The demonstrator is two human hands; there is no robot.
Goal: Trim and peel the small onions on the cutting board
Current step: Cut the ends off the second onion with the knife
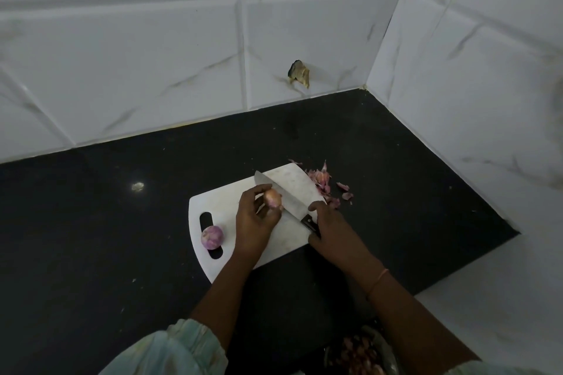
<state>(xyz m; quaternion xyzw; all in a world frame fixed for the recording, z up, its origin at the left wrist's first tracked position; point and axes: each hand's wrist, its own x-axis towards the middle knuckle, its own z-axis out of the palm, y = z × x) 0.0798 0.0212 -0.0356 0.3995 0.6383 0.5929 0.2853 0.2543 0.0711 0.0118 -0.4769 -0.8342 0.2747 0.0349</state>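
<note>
a: where's the work happening?

b: on the white plastic cutting board with the slot handle (240, 192), lying on the black stone counter (91, 222). the left hand (254, 219) has its fingers curled round a small pinkish onion with papery skin (273, 198), near the middle of the board.

a: and the other hand?

b: the right hand (326, 227) is wrapped around the dark handle of a steel-bladed kitchen knife (283, 196). the blade runs from about four o'clock up toward ten o'clock, and its edge sits right against the held onion, on the onion's three o'clock side.

a: why hold it like that?

b: my guess is the fingers pin the onion so it can't roll while an end gets trimmed. the fingertips stay on the nine o'clock side, away from the edge, which looks deliberate.

a: anything else waiting?

b: a second small purple onion (212, 237) rests at the board's eight o'clock end, touching the handle slot, well apart from the blade. probably parked there to keep the cutting area free.

a: and the scraps?

b: a heap of pink onion peels (327, 184) lies at the board's two o'clock edge, spilling onto the counter, seemingly pushed aside. a bowl of more onions (359, 353) sits at five o'clock, blurred, partly hidden by the right arm.
</note>
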